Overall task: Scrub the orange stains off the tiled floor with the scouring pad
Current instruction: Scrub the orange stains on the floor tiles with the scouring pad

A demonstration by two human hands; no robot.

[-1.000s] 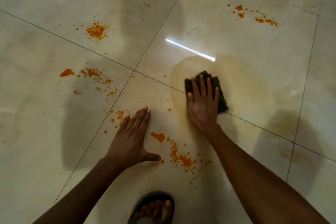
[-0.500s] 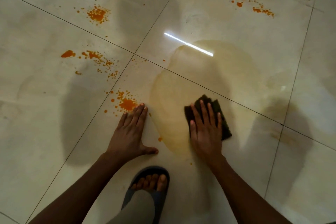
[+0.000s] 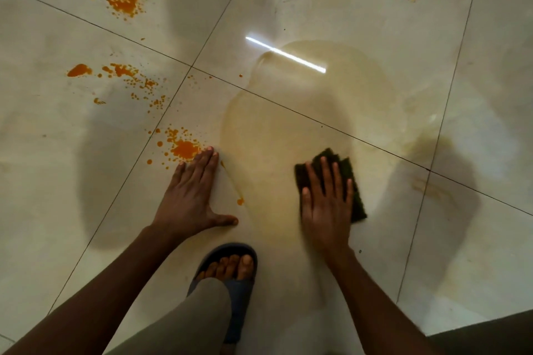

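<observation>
The right hand [image 3: 327, 204] presses flat, fingers straight, on the dark scouring pad [image 3: 353, 181] lying on the tiled floor [image 3: 476, 95] within a wet yellowish smear [image 3: 274, 138], while the left hand [image 3: 191, 196] rests spread on the floor just beside an orange stain [image 3: 184, 148].

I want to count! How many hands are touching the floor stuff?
2. The left hand lies flat on the tile beside an orange stain; the right hand presses the scouring pad.
</observation>
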